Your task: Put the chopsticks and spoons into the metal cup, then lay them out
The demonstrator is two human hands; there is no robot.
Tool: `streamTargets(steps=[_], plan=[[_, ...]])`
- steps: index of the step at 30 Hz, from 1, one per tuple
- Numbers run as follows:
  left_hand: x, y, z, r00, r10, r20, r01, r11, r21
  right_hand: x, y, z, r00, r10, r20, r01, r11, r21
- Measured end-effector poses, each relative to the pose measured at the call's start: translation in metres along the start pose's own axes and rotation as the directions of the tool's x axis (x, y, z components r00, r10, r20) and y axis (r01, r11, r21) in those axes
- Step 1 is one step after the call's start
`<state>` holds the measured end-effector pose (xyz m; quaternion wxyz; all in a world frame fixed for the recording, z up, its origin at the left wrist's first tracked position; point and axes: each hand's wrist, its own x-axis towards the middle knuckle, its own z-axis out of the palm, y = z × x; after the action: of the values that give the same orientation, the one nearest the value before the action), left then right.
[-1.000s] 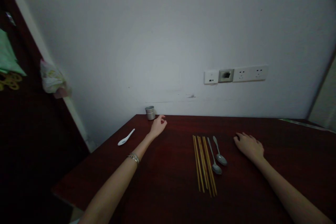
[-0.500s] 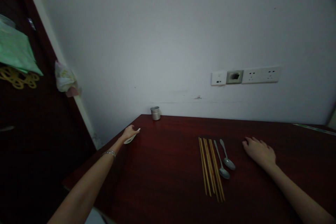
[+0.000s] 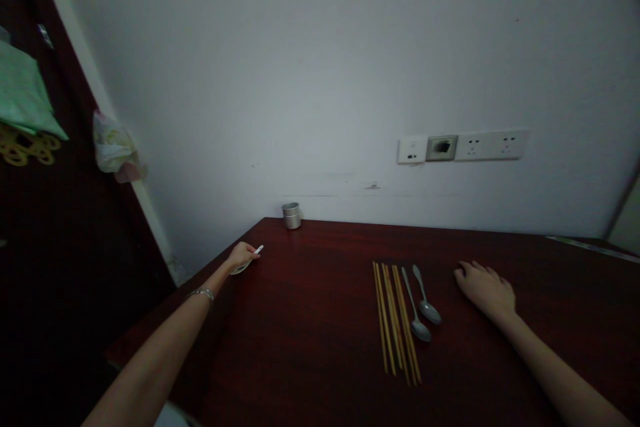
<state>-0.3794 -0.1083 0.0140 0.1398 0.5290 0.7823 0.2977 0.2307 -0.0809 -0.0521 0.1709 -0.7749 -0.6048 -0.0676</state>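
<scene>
My left hand [image 3: 242,254], with a bracelet at the wrist, is closed on a white spoon [image 3: 240,271] at the table's left edge. The handle tip pokes out past my fingers, and part of the spoon is hidden by the hand. My right hand [image 3: 485,288] lies palm down on the tabletop, fingers spread, holding nothing. To its left lie two metal spoons [image 3: 421,331], bowls toward me. Beside these, several wooden chopsticks [image 3: 395,320] are laid roughly parallel.
A small metal cup [image 3: 291,216] stands at the far left corner of the dark red table [image 3: 310,320], near the wall. Sockets [image 3: 465,146] are set in the wall. A plastic bag [image 3: 113,145] hangs by the dark door [image 3: 65,227]. A flat strip [image 3: 590,247] lies far right.
My left fingers have closed around the white spoon's handle, which was only touched at the fingertips before. The view has shifted slightly; the right hand stays resting on the table.
</scene>
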Motion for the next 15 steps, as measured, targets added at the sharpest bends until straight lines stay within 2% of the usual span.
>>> streamTargets(steps=[3, 6, 10, 15], plan=[[0.002, 0.009, 0.001, 0.999, 0.045, 0.024, -0.045, 0.999, 0.004, -0.001, -0.002, -0.002, 1.000, 0.012, -0.004, -0.012, 1.000, -0.001], [0.001, 0.034, 0.003, 0.993, 0.111, 0.039, -0.110, 0.993, -0.038, -0.002, -0.004, -0.005, 1.000, 0.013, -0.002, -0.013, 1.000, 0.005], [-0.007, 0.093, 0.016, 0.967, 0.242, 0.081, -0.229, 0.963, -0.143, -0.003, -0.006, -0.009, 1.000, 0.018, 0.017, -0.018, 1.000, 0.013], [-0.036, 0.184, 0.058, 0.881, 0.459, 0.116, -0.405, 0.857, -0.317, -0.002, -0.012, -0.023, 0.997, 0.036, 0.074, -0.040, 0.998, 0.055]])
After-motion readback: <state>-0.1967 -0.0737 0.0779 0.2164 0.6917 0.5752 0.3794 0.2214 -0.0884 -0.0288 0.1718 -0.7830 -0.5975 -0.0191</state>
